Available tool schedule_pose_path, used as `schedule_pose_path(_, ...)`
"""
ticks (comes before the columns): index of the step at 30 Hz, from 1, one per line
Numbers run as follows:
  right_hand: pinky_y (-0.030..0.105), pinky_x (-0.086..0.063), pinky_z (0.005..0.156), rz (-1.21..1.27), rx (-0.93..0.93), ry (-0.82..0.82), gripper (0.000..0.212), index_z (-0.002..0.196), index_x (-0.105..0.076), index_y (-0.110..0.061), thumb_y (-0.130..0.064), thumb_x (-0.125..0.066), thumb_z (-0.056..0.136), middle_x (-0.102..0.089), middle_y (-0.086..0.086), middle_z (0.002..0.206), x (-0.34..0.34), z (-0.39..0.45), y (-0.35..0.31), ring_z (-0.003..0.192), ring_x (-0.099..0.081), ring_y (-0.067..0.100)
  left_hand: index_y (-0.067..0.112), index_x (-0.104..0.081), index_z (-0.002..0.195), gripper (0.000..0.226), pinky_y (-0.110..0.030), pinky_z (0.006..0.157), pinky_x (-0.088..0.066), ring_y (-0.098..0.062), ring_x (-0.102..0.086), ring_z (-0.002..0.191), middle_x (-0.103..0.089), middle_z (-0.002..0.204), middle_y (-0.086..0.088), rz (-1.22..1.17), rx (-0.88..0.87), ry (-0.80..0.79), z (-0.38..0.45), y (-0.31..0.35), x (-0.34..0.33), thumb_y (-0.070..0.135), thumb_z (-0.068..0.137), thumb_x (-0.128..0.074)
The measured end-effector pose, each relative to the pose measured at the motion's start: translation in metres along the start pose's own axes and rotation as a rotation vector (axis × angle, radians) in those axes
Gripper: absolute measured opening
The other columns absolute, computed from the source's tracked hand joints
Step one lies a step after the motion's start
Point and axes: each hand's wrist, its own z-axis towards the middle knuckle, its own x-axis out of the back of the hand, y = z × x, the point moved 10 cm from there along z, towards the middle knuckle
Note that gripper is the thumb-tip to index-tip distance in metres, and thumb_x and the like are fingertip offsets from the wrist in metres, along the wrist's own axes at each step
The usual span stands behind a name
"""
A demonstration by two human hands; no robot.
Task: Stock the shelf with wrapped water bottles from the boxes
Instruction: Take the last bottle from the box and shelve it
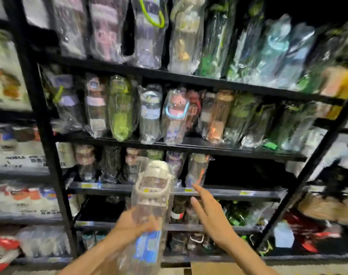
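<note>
While gripping the wrapped water bottle (pixel 151 195) low on its body, just above the blue label, with the left hand (pixel 129 225): closing the fingers round the crinkled film, and hiding the thumb side behind it. Holding it nearly upright, long axis running from the base near the bottom of the view up to the cream lid and carry loop, and tipping slightly right toward the shelving.

Lying up and to the right of that grip: the dark unfilled stretch (pixel 248 171) of the third shelf (pixel 228 192), beginning just beside the bottle with the orange strap (pixel 197 169), last in its row.

Reaching toward the same tier with the right hand (pixel 209 215), flat and spread wide, fingers straight, holding nothing. Showing its fingertips near the shelf's front lip, below the orange-strapped bottle, but not allowing, through the blur, any telling of contact.

Judging the right hand the nearer to the gap, and so likelier to steady the bottle there. Probably needing a lift up and rightward, keeping the bottle upright and clearing the front lip with its base.

Showing, at the bottom edge, a corner of a cardboard box (pixel 213 268).
</note>
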Motion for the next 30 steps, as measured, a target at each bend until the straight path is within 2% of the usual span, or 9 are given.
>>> schedule_pose_path(3,0.003,-0.017,0.099,-0.134,0.113,0.104,0.069,0.141,-0.032,-0.03,-0.067,-0.019,0.085,-0.034,-0.022,0.136,0.068,0.019,-0.033,0.13,-0.032,-0.002,0.005,-0.064,0.098,0.058,-0.024,0.058,-0.055,-0.01,-0.068,0.067,-0.074,0.08,-0.003,0.016,-0.104,-0.069,0.007,0.073,-0.018,0.024,0.052,-0.092)
schedule_pose_path(6,0.009,-0.019,0.103,-0.252,0.179,0.184,0.058,0.144,-0.034,-0.025,-0.055,-0.027,0.094,-0.037,-0.018,0.14,0.12,0.039,-0.05,0.133,-0.032,0.0,0.007,-0.064,0.1,0.08,-0.03,0.06,-0.056,-0.014,-0.069,0.074,-0.074,0.087,-0.005,0.05,-0.178,-0.103,0.024,0.126,-0.029,0.041,0.033,-0.091)
schedule_pose_path(9,0.008,-0.023,0.096,-0.321,0.203,0.24,0.044,0.142,-0.036,-0.024,-0.036,-0.037,0.1,-0.042,-0.013,0.14,0.168,0.061,-0.055,0.125,-0.037,-0.001,0.007,-0.063,0.098,0.073,-0.028,0.057,-0.055,-0.016,-0.065,0.072,-0.072,0.079,-0.002,0.07,-0.24,-0.077,0.039,0.174,-0.039,0.034,0.034,-0.087)
schedule_pose_path(13,0.016,-0.028,0.096,-0.402,0.243,0.314,0.048,0.142,-0.038,-0.019,-0.041,-0.034,0.1,-0.047,-0.003,0.137,0.228,0.099,-0.052,0.124,-0.043,0.012,0.01,-0.062,0.094,0.066,-0.024,0.056,-0.051,-0.012,-0.066,0.064,-0.07,0.069,0.003,0.139,-0.343,-0.08,0.069,0.247,-0.063,0.035,0.041,-0.094)
schedule_pose_path(18,0.029,-0.031,0.108,-0.454,0.327,0.384,0.047,0.143,-0.037,-0.016,-0.034,-0.037,0.1,-0.043,-0.001,0.144,0.294,0.151,-0.043,0.134,-0.037,0.015,0.019,-0.066,0.095,0.042,-0.019,0.065,-0.053,-0.002,-0.068,0.071,-0.073,0.076,0.011,0.235,-0.526,0.007,0.107,0.357,-0.103,0.03,0.059,-0.085)
schedule_pose_path(21,0.028,-0.027,0.109,-0.517,0.369,0.371,0.047,0.144,-0.036,-0.016,-0.033,-0.037,0.1,-0.04,0.001,0.146,0.319,0.185,-0.034,0.137,-0.033,0.017,0.012,-0.069,0.101,0.066,-0.04,0.084,-0.055,-0.017,-0.07,0.089,-0.074,0.092,-0.001,0.258,-0.636,0.059,0.134,0.419,-0.125,0.046,0.047,-0.089)
schedule_pose_path(22,0.028,-0.026,0.11,-0.54,0.382,0.361,0.048,0.145,-0.035,-0.016,-0.035,-0.036,0.1,-0.039,0.001,0.147,0.324,0.196,-0.03,0.137,-0.032,0.017,0.009,-0.068,0.103,0.075,-0.04,0.085,-0.055,-0.02,-0.069,0.091,-0.074,0.095,-0.005,0.266,-0.664,0.104,0.139,0.439,-0.131,0.05,0.044,-0.089)
schedule_pose_path(26,0.025,-0.021,0.112,-0.601,0.442,0.31,0.078,0.145,-0.035,-0.016,-0.061,-0.009,0.087,-0.038,0.002,0.148,0.331,0.238,-0.019,0.138,-0.032,0.017,0.01,-0.064,0.103,0.049,-0.007,0.062,-0.049,-0.005,-0.063,0.082,-0.069,0.092,0.004,0.253,-0.727,0.212,0.169,0.499,-0.153,0.028,0.063,-0.085)
schedule_pose_path(30,0.026,-0.021,0.112,-0.629,0.507,0.248,0.089,0.145,-0.034,-0.015,-0.065,0.001,0.081,-0.037,0.004,0.148,0.323,0.275,-0.009,0.138,-0.031,0.018,0.007,-0.063,0.11,0.055,-0.004,0.056,-0.044,-0.006,-0.059,0.083,-0.066,0.099,0.001,0.299,-0.757,0.283,0.208,0.525,-0.162,0.028,0.064,-0.085)
